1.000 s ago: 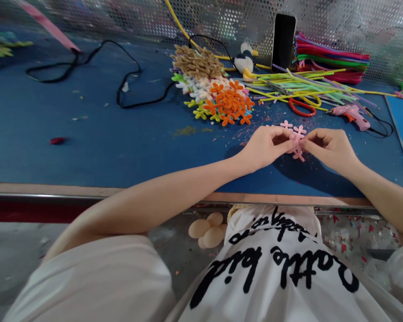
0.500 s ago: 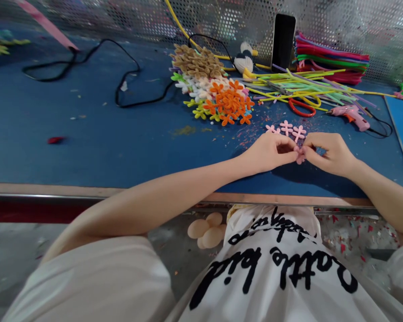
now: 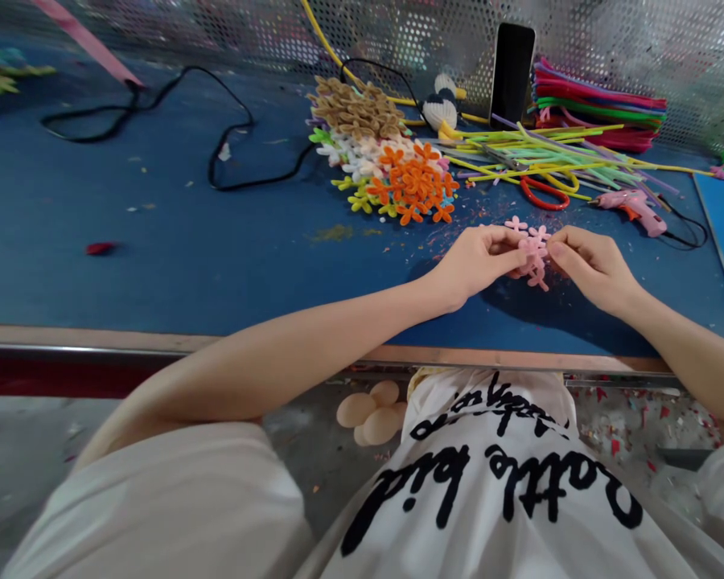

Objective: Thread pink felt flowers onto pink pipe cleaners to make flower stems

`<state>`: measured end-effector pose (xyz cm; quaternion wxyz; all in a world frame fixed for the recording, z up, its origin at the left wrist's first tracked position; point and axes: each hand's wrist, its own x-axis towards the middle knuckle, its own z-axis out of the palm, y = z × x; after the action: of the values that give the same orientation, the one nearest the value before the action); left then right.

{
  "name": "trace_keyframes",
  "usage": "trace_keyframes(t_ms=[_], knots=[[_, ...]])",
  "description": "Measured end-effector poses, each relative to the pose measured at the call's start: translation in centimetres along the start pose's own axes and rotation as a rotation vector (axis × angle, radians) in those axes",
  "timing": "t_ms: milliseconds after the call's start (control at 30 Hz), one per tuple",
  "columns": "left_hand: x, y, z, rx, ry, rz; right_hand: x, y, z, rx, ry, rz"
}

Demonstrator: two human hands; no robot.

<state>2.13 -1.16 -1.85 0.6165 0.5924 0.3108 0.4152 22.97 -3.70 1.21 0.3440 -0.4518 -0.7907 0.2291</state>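
A pink pipe-cleaner flower [image 3: 533, 256] is held above the blue table between my two hands. My left hand [image 3: 475, 264] pinches its left side between thumb and fingers. My right hand [image 3: 597, 264] is closed at its right edge, thumb against forefinger, touching a petal. Just below it another pink flower [image 3: 538, 278] shows; whether it is held or lies on the table I cannot tell. Behind the fingers lie more pink flowers [image 3: 516, 225], partly hidden by my hands.
A heap of orange flowers [image 3: 419, 181], with brown flowers [image 3: 359, 108] behind, lies left of centre. Loose pipe cleaners [image 3: 555, 149], red-handled scissors [image 3: 544, 195] and a pink glue gun [image 3: 633, 211] lie behind and right. A phone [image 3: 512, 72] stands at the back; a black cord [image 3: 241, 186] crosses the left.
The pink flower has turned and risen slightly, so more petals show. My left hand has shifted up a little, and the right hand's fingers have closed nearer together.
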Motion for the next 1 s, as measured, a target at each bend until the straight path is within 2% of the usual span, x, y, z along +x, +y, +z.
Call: trace_keyframes(t_ms=[100,267,433,600,700,833,1000], knots=[[-0.1,0.2,0.1,-0.089,-0.036,-0.063,-0.1,0.1,-0.1,-0.102,0.014,-0.086],[-0.4,0.4,0.4,-0.023,-0.082,-0.072,-0.1,0.5,0.1,-0.166,-0.034,-0.125],[-0.4,0.3,0.3,0.157,-0.054,0.019,-0.1,0.5,0.5,-0.139,-0.035,-0.057],[-0.8,0.4,0.3,0.364,-0.001,0.142,-0.2,-0.3,0.8,-0.003,-0.066,0.141],[-0.7,0.2,0.4,0.243,0.046,0.121,-0.2,-0.6,0.8,0.072,-0.032,0.202],[-0.2,-0.3,0.3,-0.05,0.092,0.017,-0.5,-0.8,0.9,0.045,-0.015,0.117],[-0.2,-0.1,0.5,-0.155,0.04,-0.055,-0.7,-0.9,0.8,-0.065,0.08,0.023]])
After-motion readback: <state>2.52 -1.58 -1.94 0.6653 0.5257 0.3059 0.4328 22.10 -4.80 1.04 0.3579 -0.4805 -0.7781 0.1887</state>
